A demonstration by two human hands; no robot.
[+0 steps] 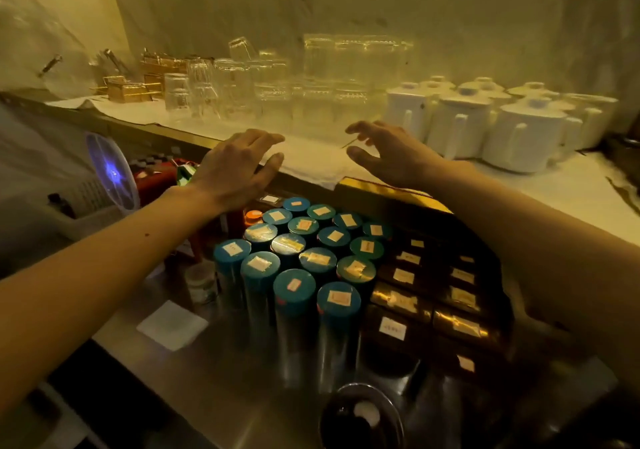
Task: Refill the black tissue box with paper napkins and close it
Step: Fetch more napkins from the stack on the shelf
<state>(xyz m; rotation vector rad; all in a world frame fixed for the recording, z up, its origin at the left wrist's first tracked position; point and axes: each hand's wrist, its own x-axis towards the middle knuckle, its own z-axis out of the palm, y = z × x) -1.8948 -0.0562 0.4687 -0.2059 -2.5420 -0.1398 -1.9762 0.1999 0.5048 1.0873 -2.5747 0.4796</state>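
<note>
Both my arms reach forward over a steel counter toward a raised shelf. My left hand [235, 164] hovers palm down at the shelf's front edge, fingers spread, holding nothing. My right hand [384, 150] is held a little apart to the right, fingers curled loosely and apart, also empty. Between and under the hands lies a white cloth [311, 161] that covers the shelf. A folded white paper napkin [172, 324] lies flat on the steel counter below my left forearm. I see no black tissue box in this view.
Several teal-lidded metal canisters [294, 261] stand below my hands, with dark labelled boxes [433, 296] to their right. On the shelf are upturned glasses [242, 85], white teapots [485, 123] and gold holders [131, 88]. A small running fan [110, 171] stands left.
</note>
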